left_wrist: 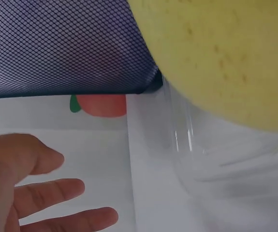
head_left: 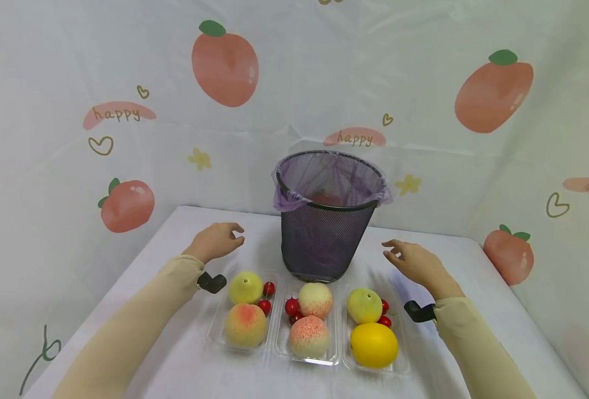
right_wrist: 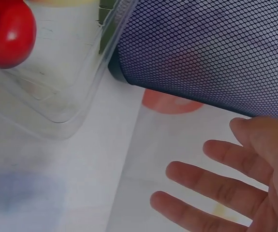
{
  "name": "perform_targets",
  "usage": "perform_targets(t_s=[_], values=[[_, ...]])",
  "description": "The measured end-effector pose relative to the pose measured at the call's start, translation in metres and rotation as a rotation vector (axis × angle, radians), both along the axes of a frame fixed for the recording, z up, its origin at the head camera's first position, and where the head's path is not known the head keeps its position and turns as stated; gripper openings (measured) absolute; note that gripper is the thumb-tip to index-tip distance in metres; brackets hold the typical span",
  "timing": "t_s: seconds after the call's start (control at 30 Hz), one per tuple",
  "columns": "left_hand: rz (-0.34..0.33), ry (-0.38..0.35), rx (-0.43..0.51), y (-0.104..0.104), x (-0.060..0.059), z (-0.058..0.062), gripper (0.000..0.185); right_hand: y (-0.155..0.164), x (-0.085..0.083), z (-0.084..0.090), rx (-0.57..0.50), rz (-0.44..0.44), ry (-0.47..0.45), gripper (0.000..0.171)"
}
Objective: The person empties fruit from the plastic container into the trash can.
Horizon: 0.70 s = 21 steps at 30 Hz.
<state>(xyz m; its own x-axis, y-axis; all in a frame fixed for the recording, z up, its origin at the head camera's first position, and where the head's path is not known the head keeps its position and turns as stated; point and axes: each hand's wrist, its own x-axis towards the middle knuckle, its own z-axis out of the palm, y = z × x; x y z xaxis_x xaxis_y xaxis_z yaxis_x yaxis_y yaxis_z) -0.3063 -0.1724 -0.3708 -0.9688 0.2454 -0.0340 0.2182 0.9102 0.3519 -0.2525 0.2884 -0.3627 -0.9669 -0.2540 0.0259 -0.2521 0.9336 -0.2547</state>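
Note:
A black mesh wastebasket with a purple bag liner stands at the middle of the table. To its left my left hand hovers with fingers loosely bent, holding nothing. On the basket's right, my right hand is likewise free, its fingers apart in the right wrist view. Three clear plastic trays lie in a row before the basket. The left tray holds a yellow-green fruit, a peach and small red fruits. Two pale peaches and small red fruits fill the middle tray.
In the right tray lie a yellow-green fruit, a smooth yellow fruit and small red fruits. A fruit-printed white cloth hangs behind the white table. Each wrist carries a black mount.

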Motion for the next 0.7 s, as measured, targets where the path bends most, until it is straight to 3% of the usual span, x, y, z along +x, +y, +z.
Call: perform_targets(t_s=[0.3,0.7], values=[[-0.020,-0.031,0.033,-0.0017,-0.0005,-0.0048,0.041,0.0021,0.0011,-0.0061,-0.015,0.002,-0.026,0.038],[-0.027,-0.045,0.052,-0.0030,0.0019,-0.0012,0.040,0.0028,0.0064,-0.0091,-0.085,0.000,-0.060,0.039]])
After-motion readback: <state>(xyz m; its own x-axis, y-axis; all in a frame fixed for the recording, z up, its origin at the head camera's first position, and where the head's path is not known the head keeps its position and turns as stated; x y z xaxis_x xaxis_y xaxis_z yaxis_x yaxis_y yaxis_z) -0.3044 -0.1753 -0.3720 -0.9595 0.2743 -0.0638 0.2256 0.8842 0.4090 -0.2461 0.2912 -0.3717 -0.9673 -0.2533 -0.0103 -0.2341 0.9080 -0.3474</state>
